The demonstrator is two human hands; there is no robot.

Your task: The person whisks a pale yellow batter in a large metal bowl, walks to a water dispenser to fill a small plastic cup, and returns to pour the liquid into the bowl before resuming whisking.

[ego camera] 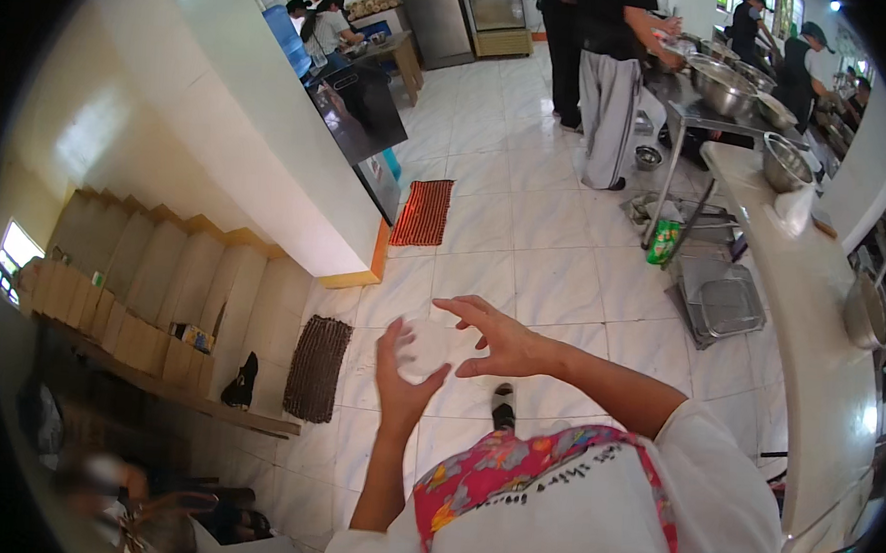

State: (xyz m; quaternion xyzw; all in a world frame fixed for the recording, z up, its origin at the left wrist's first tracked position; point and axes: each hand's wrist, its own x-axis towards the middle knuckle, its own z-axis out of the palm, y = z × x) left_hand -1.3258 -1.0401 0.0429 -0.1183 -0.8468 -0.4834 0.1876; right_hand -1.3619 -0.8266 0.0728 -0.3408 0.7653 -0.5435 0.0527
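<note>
My left hand [402, 376] is raised in front of my body, thumb and fingers curved around a pale, see-through roundish thing [430, 349]. It looks like clear plastic, but its exact kind cannot be told against the white floor. My right hand [503, 349] hovers just to the right of it, fingers spread and curled towards the left hand; contact with the clear thing is not evident. Below the hands is my patterned pink apron [508, 464] over a white shirt. One dark shoe [504, 404] shows on the tiles beneath.
A long pale counter [807, 356] runs along my right, bearing a steel bowl [785, 163]. Metal trays [720, 295] lie on the floor near it. A person [611, 75] stands at a steel table ahead. Left are stairs [187, 278], a pillar [270, 132] and two mats [318, 367].
</note>
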